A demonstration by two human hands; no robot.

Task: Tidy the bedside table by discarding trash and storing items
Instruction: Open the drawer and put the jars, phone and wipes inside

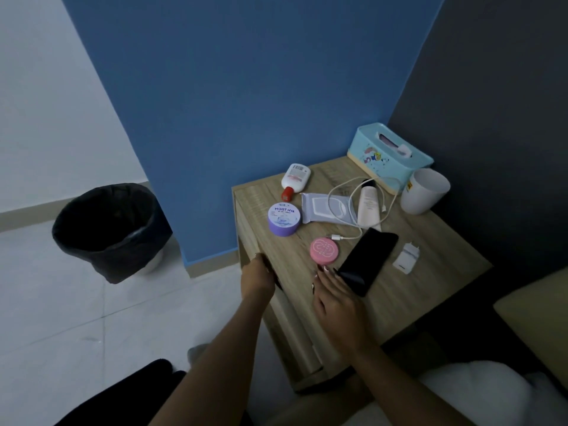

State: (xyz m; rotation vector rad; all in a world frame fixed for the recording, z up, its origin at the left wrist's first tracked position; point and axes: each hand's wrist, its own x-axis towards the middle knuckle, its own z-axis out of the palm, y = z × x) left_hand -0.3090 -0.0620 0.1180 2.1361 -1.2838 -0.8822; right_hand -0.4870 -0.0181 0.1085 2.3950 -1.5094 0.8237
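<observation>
The wooden bedside table (430,241) carries a white bottle with a red cap (295,179), a purple cream jar (283,219), a grey wipes pack (319,207), a white cable (353,187), a cream tube (368,207), a pink round compact (322,249), a black phone (365,259) and a white charger plug (405,258). My left hand (258,278) is curled over the table's left front edge. My right hand (335,296) lies flat on the top with its fingers apart, fingertips touching the near end of the phone.
A teal tissue box (390,158) and a white cup (424,192) stand at the back right corner against the dark wall. A black-lined bin (107,229) stands on the tiled floor to the left. A bed edge (538,318) borders the table on the right.
</observation>
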